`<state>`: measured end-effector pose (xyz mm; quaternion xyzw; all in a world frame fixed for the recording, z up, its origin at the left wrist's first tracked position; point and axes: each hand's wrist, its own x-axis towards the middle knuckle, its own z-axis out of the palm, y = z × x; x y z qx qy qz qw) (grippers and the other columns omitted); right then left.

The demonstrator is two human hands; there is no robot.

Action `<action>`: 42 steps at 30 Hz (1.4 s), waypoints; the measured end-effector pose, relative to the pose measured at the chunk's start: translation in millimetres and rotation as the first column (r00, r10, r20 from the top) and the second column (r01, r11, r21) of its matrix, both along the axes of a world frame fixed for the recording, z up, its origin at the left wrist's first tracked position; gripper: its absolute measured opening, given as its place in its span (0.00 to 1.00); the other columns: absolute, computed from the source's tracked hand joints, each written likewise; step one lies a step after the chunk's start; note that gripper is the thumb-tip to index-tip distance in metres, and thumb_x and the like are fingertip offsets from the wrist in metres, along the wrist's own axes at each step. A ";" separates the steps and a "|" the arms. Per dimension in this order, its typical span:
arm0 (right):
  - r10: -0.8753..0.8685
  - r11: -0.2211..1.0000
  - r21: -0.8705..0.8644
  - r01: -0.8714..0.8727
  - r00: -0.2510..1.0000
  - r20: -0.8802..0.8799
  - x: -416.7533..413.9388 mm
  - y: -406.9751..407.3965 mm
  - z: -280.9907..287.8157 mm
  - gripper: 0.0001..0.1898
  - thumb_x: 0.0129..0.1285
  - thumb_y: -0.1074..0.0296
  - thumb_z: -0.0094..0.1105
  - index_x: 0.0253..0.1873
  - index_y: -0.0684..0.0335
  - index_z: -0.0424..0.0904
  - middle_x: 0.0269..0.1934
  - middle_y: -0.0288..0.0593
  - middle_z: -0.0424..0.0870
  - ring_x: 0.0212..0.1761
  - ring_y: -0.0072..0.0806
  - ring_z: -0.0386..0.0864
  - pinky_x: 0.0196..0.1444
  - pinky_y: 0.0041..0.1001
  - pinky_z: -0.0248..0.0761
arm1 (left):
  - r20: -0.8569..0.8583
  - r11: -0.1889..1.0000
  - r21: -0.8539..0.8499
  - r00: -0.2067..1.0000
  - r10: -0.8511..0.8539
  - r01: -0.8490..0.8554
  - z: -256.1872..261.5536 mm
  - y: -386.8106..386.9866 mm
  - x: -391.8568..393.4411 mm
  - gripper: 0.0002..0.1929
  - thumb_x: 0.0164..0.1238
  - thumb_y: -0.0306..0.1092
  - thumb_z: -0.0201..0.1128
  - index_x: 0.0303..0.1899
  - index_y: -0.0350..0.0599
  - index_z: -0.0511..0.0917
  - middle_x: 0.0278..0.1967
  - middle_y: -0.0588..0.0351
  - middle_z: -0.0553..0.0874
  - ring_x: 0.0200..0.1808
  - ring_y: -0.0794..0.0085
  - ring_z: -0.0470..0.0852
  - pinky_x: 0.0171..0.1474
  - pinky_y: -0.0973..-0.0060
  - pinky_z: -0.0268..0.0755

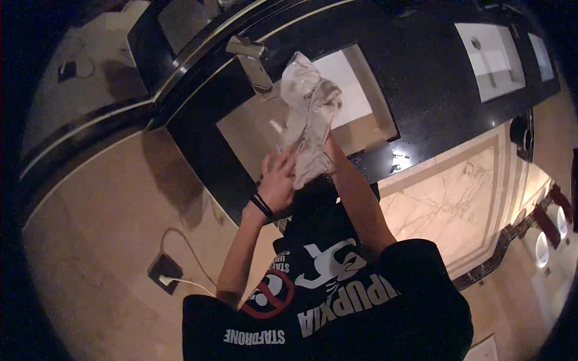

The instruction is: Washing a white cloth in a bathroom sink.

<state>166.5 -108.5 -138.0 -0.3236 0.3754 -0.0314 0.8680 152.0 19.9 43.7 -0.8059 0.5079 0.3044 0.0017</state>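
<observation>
A crumpled, wet-looking whitish cloth [309, 119] is held up over the near white sink basin [347, 85]. My right hand is almost wholly hidden behind the cloth; the bare part near its wrist [332, 146] shows at the cloth's right edge, and the cloth hangs from that side. At the cloth's lower left edge is my left hand [277, 180], with blurred fingers apart and their tips over the fabric. A dark band [261, 205] circles the left wrist. Behind the cloth, a chrome faucet [253, 63] rises at the basin's back edge.
The basin is set in a black stone counter [420, 81]. Farther right are a second sink [492, 63] and a third [540, 56]. A mirror [99, 54] meets the beige wall [104, 225] at left, where a socket [165, 273] holds a plugged-in cable. A shiny object [399, 160] lies by the counter's front edge.
</observation>
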 end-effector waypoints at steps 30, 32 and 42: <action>0.200 0.350 -0.850 -0.394 0.918 -0.343 6.3 -28.1 51.7 0.20 0.64 0.54 0.50 0.38 0.69 0.80 0.28 0.42 0.83 0.26 0.28 0.79 0.31 0.28 0.72 | -0.717 -0.269 -0.066 -0.142 0.682 -0.961 -165.4 -30.9 13.0 0.15 0.63 0.33 0.54 0.48 0.34 0.73 0.44 0.48 0.81 0.45 0.61 0.78 0.50 0.69 0.68; 0.377 0.721 -0.507 -0.473 0.881 -0.286 5.2 -51.8 52.8 0.22 0.65 0.49 0.49 0.43 0.66 0.79 0.31 0.41 0.82 0.29 0.26 0.78 0.33 0.26 0.72 | -0.733 -0.346 -0.171 -0.116 0.670 -0.923 -171.8 -30.8 22.6 0.14 0.64 0.35 0.52 0.44 0.34 0.75 0.38 0.46 0.83 0.40 0.65 0.81 0.45 0.70 0.70; 0.381 0.748 -0.566 -0.347 0.923 -0.063 20.8 -11.4 29.4 0.17 0.66 0.61 0.49 0.45 0.74 0.74 0.35 0.40 0.78 0.36 0.22 0.72 0.41 0.22 0.68 | -0.902 -0.394 0.392 -0.431 0.010 -0.831 -176.7 -44.9 50.7 0.22 0.68 0.52 0.51 0.46 0.42 0.76 0.42 0.55 0.81 0.41 0.73 0.80 0.43 0.76 0.73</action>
